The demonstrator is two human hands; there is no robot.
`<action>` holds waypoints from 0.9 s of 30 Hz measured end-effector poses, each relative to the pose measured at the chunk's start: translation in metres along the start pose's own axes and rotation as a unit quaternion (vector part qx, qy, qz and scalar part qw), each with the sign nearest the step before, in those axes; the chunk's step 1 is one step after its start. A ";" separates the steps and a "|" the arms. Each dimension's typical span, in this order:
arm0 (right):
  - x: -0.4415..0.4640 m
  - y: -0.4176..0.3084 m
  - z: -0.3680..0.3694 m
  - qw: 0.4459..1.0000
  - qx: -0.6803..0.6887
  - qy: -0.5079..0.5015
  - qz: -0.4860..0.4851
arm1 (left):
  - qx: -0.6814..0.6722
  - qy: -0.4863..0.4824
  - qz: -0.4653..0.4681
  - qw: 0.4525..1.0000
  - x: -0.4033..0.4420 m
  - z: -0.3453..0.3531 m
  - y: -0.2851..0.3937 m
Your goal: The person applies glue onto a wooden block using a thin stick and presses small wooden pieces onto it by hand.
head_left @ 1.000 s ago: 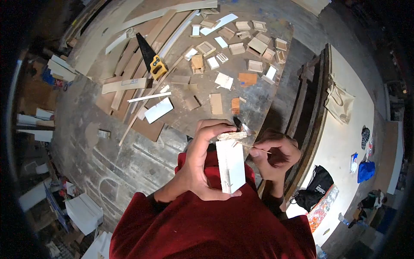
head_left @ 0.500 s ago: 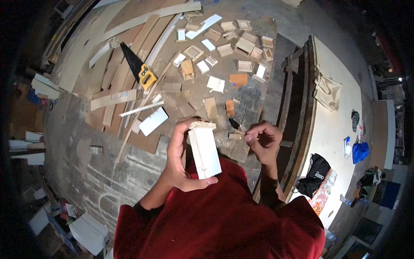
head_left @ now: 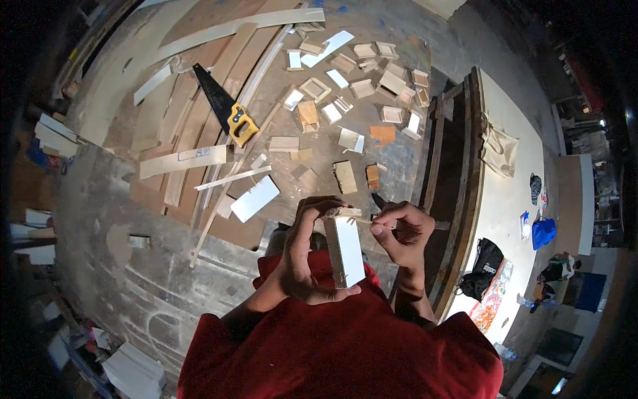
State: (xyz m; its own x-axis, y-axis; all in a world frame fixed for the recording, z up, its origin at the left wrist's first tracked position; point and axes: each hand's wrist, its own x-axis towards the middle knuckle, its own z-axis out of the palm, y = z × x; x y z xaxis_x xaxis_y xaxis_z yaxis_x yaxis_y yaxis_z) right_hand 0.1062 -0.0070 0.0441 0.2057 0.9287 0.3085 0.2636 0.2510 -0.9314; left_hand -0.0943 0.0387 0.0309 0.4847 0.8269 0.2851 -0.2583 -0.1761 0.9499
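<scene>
My left hand is wrapped around a small wooden box-like piece, with its fingers behind and the thumb across the bottom. The piece stands nearly upright, showing a white face, a rough brown side and a light wood strip at its top end. Beside that top end, my right hand is closed in a pinch on a thin, light-coloured stick. The stick's tip reaches the top edge of the piece; whether it touches is hard to tell. A dark pointed object shows just beyond my right fingers, partly hidden.
A handsaw with a yellow handle lies on long boards at the left. Several small wooden frames and boxes are scattered ahead. On the right stands a pale-topped table with a black bag and a canvas bag.
My left hand has moved the wooden piece to the right and slightly down. The gap to my right hand has narrowed, and its pinch is now at the piece's top end. The view has shifted.
</scene>
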 end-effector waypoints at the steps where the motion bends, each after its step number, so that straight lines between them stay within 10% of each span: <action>1: -0.001 -0.002 0.006 0.999 0.027 0.017 0.020 | 0.015 0.000 0.033 0.999 0.001 -0.009 -0.005; 27: 0.003 -0.037 0.081 0.996 -0.041 0.005 -0.073 | 0.000 0.005 0.035 0.999 -0.022 -0.078 0.030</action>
State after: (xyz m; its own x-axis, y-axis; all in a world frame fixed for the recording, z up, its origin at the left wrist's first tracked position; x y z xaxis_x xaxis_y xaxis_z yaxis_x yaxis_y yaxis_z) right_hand 0.0211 0.0088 0.0644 0.1696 0.8809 0.4419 0.3671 0.3597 -0.8578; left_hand -0.1774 0.0572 0.0429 0.4566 0.8182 0.3492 -0.2904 -0.2340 0.9279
